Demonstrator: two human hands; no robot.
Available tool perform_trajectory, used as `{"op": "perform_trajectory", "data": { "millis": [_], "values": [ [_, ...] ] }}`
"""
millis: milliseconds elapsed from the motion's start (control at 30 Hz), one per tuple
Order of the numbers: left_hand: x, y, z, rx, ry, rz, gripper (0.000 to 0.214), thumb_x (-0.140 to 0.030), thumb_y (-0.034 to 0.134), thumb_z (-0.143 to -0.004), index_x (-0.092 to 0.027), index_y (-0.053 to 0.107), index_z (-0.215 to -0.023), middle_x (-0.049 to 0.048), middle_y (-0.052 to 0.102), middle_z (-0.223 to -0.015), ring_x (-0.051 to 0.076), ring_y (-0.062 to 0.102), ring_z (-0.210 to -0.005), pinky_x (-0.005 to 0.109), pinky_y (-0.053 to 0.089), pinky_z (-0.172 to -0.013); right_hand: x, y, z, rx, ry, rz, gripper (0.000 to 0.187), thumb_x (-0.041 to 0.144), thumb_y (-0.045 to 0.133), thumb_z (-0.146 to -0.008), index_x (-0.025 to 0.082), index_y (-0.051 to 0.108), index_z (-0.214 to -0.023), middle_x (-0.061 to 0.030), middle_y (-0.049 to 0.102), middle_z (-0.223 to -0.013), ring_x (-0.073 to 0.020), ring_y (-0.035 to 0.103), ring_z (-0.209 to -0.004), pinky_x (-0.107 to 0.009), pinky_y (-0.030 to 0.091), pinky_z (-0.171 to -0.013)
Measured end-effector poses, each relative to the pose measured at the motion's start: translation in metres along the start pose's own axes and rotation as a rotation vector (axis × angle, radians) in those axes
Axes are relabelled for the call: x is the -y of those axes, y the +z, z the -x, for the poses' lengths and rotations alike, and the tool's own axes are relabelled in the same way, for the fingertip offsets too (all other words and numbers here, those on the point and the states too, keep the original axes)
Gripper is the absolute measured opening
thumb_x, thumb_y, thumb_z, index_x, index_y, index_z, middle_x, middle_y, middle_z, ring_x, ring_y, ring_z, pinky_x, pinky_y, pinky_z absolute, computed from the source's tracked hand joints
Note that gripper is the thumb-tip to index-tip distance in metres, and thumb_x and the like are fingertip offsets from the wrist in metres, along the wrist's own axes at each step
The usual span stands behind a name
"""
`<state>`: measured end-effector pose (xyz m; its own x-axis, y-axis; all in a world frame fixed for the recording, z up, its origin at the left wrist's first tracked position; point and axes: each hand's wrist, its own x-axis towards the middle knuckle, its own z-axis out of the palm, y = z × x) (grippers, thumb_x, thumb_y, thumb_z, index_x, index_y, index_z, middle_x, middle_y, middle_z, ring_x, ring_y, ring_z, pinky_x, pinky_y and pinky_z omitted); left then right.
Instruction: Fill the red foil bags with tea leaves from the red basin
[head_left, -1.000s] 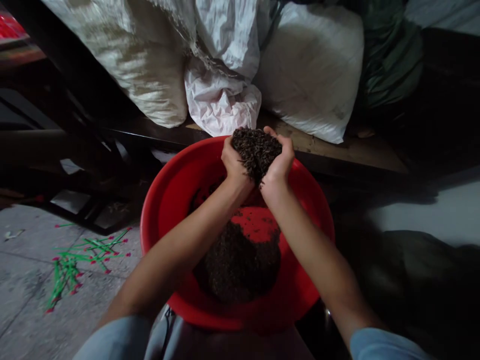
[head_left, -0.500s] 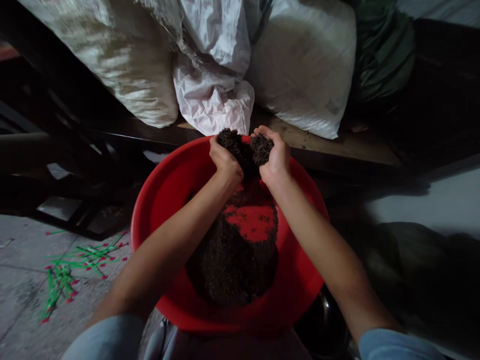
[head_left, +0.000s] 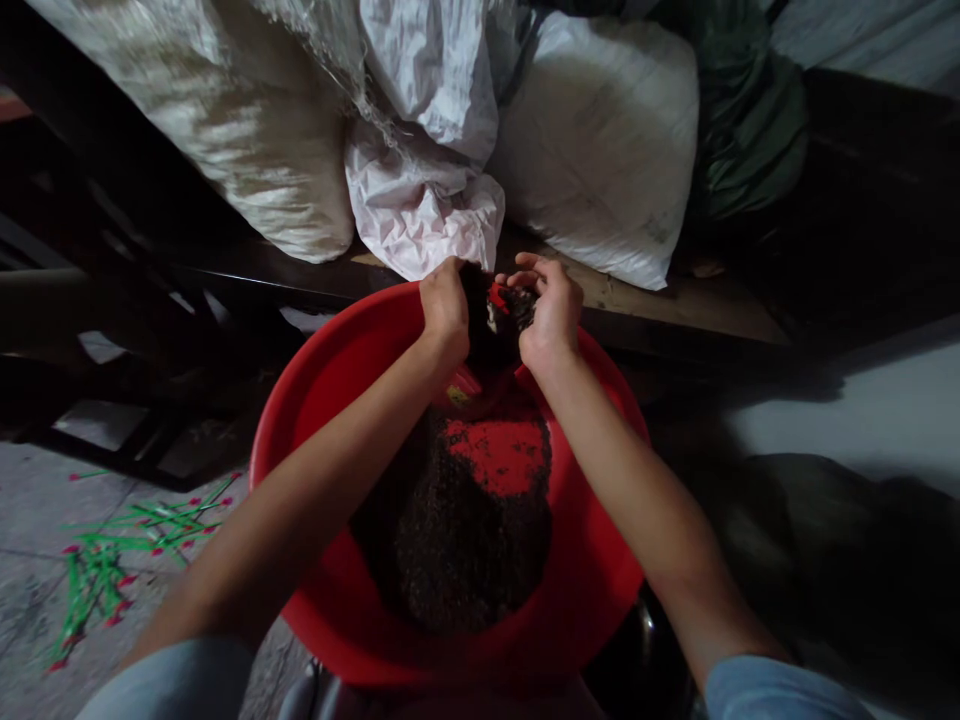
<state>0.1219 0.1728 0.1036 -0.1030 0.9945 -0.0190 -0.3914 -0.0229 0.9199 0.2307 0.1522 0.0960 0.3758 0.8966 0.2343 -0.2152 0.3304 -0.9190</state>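
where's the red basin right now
In the head view, the red basin is at lower centre, in front of the pale sacks, with a dark heap inside and the left hand and right hand above its far side.

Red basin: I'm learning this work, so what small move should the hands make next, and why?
Perhaps tip the right hand over the red basin to release its dark grains: some appear against its half-curled fingers, and the hand appears above the basin's far side.

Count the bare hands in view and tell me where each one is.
2: the left hand over the far side of the red tub, and the right hand to its right, fingers curled. Others may be hidden in the dark surroundings.
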Motion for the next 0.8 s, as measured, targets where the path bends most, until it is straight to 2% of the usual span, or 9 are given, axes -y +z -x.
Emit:
{"op": "perform_trajectory", "data": {
  "millis": [100, 200, 300, 367, 467, 533, 600, 700, 800],
  "values": [
    [-0.014, -0.015, 0.003, 0.147, 0.147, -0.311, 0.020, -0.026, 0.054, -0.089, -0.018, 0.070, -0.080, 0.0046, 0.073, -0.077, 0.018, 0.068, -0.076, 0.028, 0.055, -0.073, 0.014, -0.003, 0.004, 0.103, -0.069, 0.186, 0.034, 0.048, 0.050, -0.098, 0.020, 0.070, -0.100, 0.0002, 0.066, -0.073, -0.0162, 0.070, -0.074, -0.035, 0.060, -0.081],
    [-0.037, -0.041, 0.017, 0.426, 0.471, -0.831, 0.023, -0.022, 0.062, -0.088, -0.017, 0.077, -0.105, 0.0070, 0.079, -0.099, 0.020, 0.071, -0.090, 0.032, 0.054, -0.086, 0.033, -0.012, 0.012, 0.254, -0.153, 0.470, 0.028, 0.034, 0.049, -0.099, 0.020, 0.073, -0.103, -0.0027, 0.074, -0.086, -0.0171, 0.070, -0.076, -0.037, 0.060, -0.082],
    [-0.052, -0.064, 0.036, 0.600, 0.684, -1.316, 0.042, -0.026, 0.059, -0.098, -0.022, 0.065, -0.139, 0.0130, 0.074, -0.130, 0.026, 0.073, -0.105, 0.041, 0.054, -0.096, 0.044, -0.021, 0.016, 0.296, -0.372, 0.890, 0.025, 0.021, 0.053, -0.097, 0.021, 0.077, -0.103, -0.0060, 0.077, -0.107, -0.0223, 0.071, -0.098, -0.043, 0.056, -0.098],
    [-0.052, -0.075, 0.046, 0.715, 0.758, -1.520, 0.036, -0.035, 0.055, -0.104, -0.022, 0.068, -0.135, 0.0139, 0.074, -0.129, 0.031, 0.072, -0.113, 0.052, 0.051, -0.106, 0.042, -0.023, 0.011, 0.326, -0.473, 1.152, 0.024, 0.019, 0.059, -0.095, 0.022, 0.078, -0.109, -0.0084, 0.075, -0.120, -0.0269, 0.068, -0.114, -0.046, 0.052, -0.105],
    [-0.046, -0.088, 0.051, 0.889, 0.812, -1.585, 0.031, -0.041, 0.057, -0.105, -0.022, 0.075, -0.121, 0.0115, 0.077, -0.121, 0.034, 0.068, -0.125, 0.063, 0.038, -0.118, 0.028, -0.018, -0.003, 0.525, -0.469, 1.382, 0.032, 0.020, 0.069, -0.092, 0.024, 0.077, -0.123, -0.0097, 0.074, -0.128, -0.0298, 0.065, -0.120, -0.046, 0.052, -0.105],
    [-0.042, -0.095, 0.051, 0.914, 0.817, -1.557, 0.036, -0.031, 0.058, -0.104, -0.023, 0.068, -0.138, 0.0116, 0.076, -0.127, 0.032, 0.066, -0.129, 0.063, 0.035, -0.121, 0.018, -0.012, -0.014, 0.606, -0.384, 1.446, 0.029, 0.021, 0.067, -0.095, 0.025, 0.078, -0.121, -0.0095, 0.078, -0.118, -0.0292, 0.069, -0.113, -0.045, 0.053, -0.100],
    [-0.039, -0.101, 0.051, 0.887, 0.816, -1.543, 0.048, -0.022, 0.055, -0.104, -0.024, 0.056, -0.152, 0.0130, 0.071, -0.137, 0.030, 0.066, -0.130, 0.060, 0.037, -0.122, 0.015, -0.008, -0.019, 0.555, -0.345, 1.411, 0.026, 0.021, 0.061, -0.099, 0.024, 0.080, -0.117, -0.0102, 0.079, -0.112, -0.0284, 0.071, -0.106, -0.043, 0.053, -0.097],
    [-0.035, -0.109, 0.053, 0.895, 0.814, -1.572, 0.043, -0.023, 0.055, -0.104, -0.024, 0.061, -0.146, 0.0132, 0.068, -0.141, 0.030, 0.065, -0.132, 0.054, 0.044, -0.117, 0.023, -0.010, -0.008, 0.480, -0.439, 1.201, 0.025, 0.025, 0.057, -0.102, 0.022, 0.080, -0.113, -0.0103, 0.078, -0.115, -0.0274, 0.069, -0.109, -0.045, 0.050, -0.104],
    [-0.029, -0.120, 0.052, 0.901, 0.830, -1.601, 0.041, -0.024, 0.055, -0.104, -0.025, 0.063, -0.144, 0.0132, 0.063, -0.149, 0.032, 0.061, -0.137, 0.051, 0.050, -0.111, 0.035, -0.026, 0.021, 0.673, -0.447, 1.157, 0.023, 0.039, 0.063, -0.101, 0.025, 0.080, -0.110, -0.0080, 0.076, -0.124, -0.0302, 0.063, -0.124, -0.056, 0.039, -0.119]
  ]
}}
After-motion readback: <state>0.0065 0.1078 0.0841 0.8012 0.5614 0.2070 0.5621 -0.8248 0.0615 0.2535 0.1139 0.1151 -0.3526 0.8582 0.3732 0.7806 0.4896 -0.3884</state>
